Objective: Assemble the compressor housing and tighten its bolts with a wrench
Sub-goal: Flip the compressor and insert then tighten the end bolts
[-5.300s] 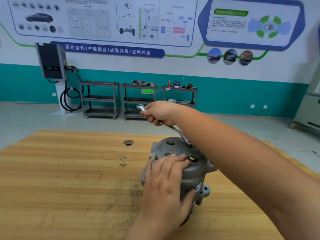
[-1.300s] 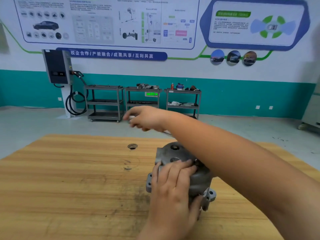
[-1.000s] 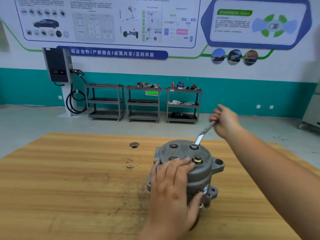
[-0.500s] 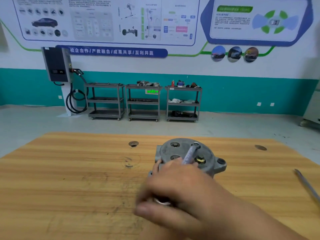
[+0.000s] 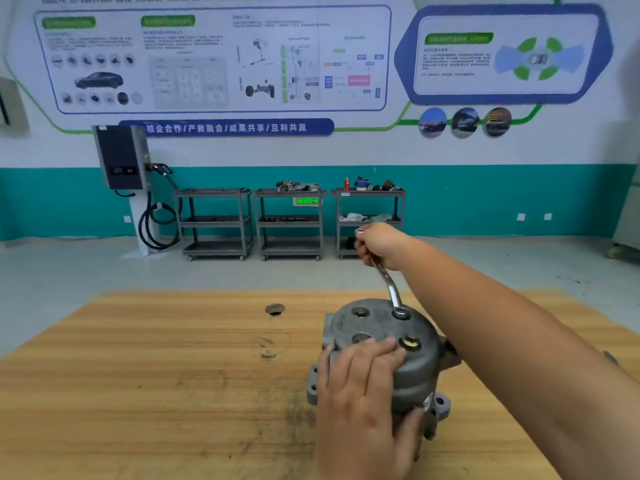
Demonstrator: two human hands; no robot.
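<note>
Near, a wooden table (image 5: 138,393) with a hole (image 5: 275,309). Far, three carts (image 5: 290,223) perhaps holding parts; a charger (image 5: 121,157) far left.

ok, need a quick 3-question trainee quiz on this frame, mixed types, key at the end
1. True or false: the left hand holds the compressor housing.
2. The ring end of the wrench sits on which bolt of the housing's top face? A) far right B) near left C) none, it hangs clear
3. Short answer: which hand grips the wrench handle?

Key: 1 true; 2 A; 3 the right hand.
</note>
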